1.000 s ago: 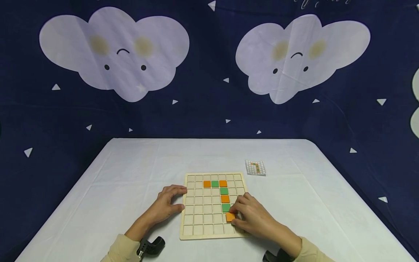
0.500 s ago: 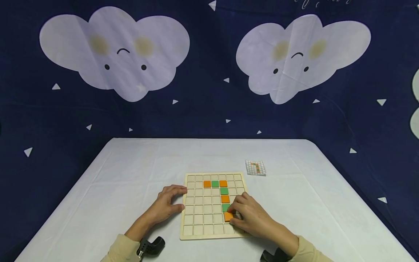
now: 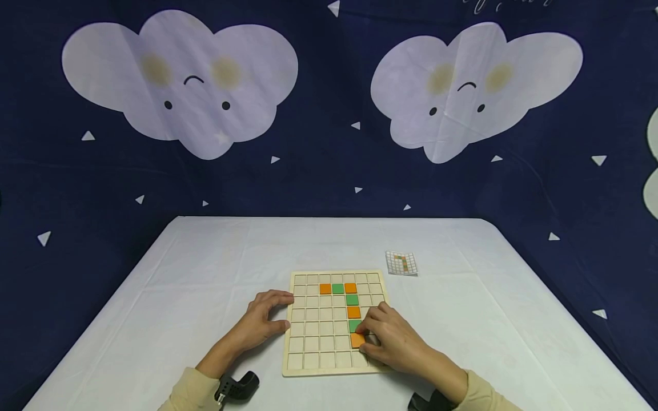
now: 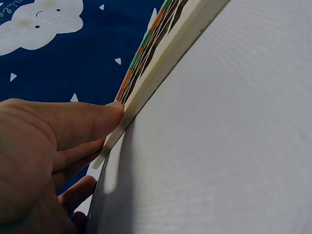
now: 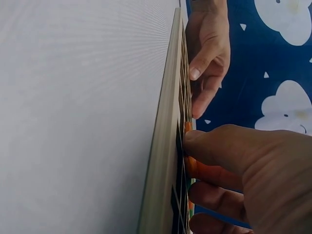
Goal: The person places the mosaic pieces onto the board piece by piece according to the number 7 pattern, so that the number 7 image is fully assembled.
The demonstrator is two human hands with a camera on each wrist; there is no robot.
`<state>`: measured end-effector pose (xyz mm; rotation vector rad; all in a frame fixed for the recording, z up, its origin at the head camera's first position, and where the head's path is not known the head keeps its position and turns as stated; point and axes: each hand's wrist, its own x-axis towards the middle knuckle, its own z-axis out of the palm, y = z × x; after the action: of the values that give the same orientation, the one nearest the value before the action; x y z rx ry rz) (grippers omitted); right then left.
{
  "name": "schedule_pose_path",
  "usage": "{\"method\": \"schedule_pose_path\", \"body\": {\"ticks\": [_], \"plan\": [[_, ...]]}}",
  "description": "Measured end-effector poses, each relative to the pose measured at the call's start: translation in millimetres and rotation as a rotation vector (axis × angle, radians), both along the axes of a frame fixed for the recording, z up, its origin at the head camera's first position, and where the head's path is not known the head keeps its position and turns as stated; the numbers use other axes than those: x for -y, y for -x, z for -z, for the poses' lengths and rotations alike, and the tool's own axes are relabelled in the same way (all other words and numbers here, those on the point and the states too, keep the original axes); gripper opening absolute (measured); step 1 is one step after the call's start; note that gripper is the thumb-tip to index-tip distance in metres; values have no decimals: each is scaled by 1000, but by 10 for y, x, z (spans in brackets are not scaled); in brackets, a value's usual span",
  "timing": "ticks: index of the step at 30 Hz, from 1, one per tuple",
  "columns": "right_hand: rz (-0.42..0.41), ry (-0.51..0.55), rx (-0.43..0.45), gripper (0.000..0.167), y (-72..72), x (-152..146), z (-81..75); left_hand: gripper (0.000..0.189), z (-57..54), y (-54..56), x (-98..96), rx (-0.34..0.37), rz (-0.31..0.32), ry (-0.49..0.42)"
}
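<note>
A pale wooden grid board [image 3: 334, 374] lies on the table, with orange and green square tiles set in a line along its second row and down one column. At the lower end of that column, an orange tile [image 3: 357, 341] is pinched between the thumb and fingers of my right hand [image 3: 394, 337]. The right wrist view shows the thumb on this tile's edge, close against the board. My left hand [image 3: 259, 323] touches the board's left edge with spread thumb and fingertips. Up close, in the left wrist view, the thumb [image 4: 92, 119] rests on the wooden rim.
A small printed card [image 3: 401, 264] with a coloured grid pattern lies beyond the board's far right corner. White cloth [image 3: 154, 319] covers the table. Behind it hangs a dark blue curtain [image 3: 329, 171] with clouds. Black devices [image 3: 239, 386] are strapped to both wrists.
My right hand has shifted slightly left with the orange tile, bringing it in line under the green one. The left hand has stayed on the board's edge.
</note>
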<state>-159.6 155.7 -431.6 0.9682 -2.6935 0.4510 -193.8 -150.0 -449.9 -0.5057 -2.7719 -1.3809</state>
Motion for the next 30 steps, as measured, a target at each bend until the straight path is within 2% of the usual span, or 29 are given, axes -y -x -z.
{"method": "schedule_pose_path", "body": {"ticks": [15, 30], "plan": [[-13, 5, 1, 21, -10, -1, -5, 45, -1, 2, 3, 4, -2, 3], [8, 0, 22, 21, -20, -15, -23, 44, -4, -1, 1, 8, 2, -1]]}}
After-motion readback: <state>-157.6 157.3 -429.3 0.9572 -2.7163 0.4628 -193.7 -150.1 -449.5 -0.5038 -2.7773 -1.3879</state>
